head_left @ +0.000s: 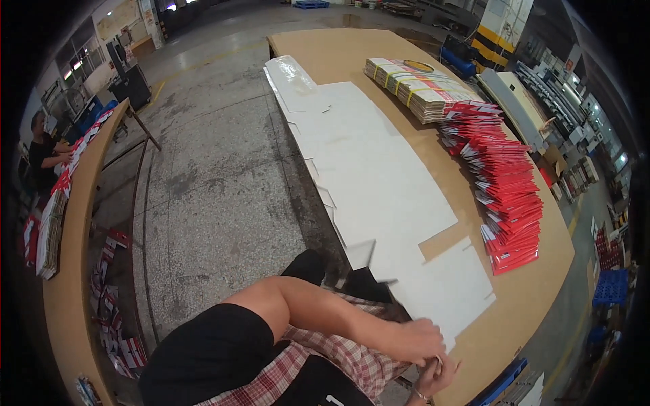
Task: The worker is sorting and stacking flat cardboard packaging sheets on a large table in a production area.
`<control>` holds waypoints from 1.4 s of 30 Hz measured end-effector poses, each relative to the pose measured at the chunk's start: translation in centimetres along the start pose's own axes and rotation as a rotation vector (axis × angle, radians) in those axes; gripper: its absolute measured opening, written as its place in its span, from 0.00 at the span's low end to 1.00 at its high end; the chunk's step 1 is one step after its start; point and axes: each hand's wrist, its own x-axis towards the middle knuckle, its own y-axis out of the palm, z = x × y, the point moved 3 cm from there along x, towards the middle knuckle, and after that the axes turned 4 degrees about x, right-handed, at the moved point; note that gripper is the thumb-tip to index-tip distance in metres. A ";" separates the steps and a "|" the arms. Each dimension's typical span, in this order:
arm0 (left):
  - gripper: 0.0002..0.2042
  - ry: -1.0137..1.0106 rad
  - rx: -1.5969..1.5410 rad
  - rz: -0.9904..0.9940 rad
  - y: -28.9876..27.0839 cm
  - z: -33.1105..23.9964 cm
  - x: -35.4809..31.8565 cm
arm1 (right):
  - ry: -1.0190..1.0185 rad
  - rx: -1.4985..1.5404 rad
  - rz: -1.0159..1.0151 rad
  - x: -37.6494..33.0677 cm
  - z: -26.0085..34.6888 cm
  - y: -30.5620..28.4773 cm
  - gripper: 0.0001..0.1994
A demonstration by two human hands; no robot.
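Note:
My left arm crosses in front of me, and my left hand (414, 340) is closed beside the near end of the white card sheets (386, 169). Just below it my right hand (439, 376) is closed too, its fingers curled and almost touching the left. Whatever lies between the fingers is too small and covered to make out. The white sheets lie flat and overlapping along the table's left edge, with bent flaps sticking out over that side. A nearer white piece (450, 287) with notched edges reaches up to my hands.
The brown table (535, 298) also bears a long row of red folded cartons (504, 183) and a strapped bundle of flat cardboard (420, 88). To the left, a person (44, 155) works at a narrow bench (81, 223), with red-and-white cartons (132, 352) beneath it.

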 end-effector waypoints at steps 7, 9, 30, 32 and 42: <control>0.50 0.005 -0.015 0.195 7.2 9.3 -3.2 | -0.284 -0.205 -0.058 -6.3 0.3 -6.0 0.16; 0.36 0.101 0.316 -0.230 7.5 8.0 -2.2 | -0.290 -0.256 0.021 -6.5 0.7 -5.7 0.16; 0.17 -0.022 -0.127 0.227 5.7 8.9 2.5 | -0.241 -0.090 0.017 0.8 2.6 2.2 0.08; 0.18 -0.103 -0.102 -0.009 6.0 9.1 3.0 | -0.226 -0.117 0.046 0.7 2.5 2.1 0.07; 0.22 -0.215 -0.134 0.237 3.4 10.0 2.3 | -0.265 -0.125 0.013 0.4 2.4 2.0 0.07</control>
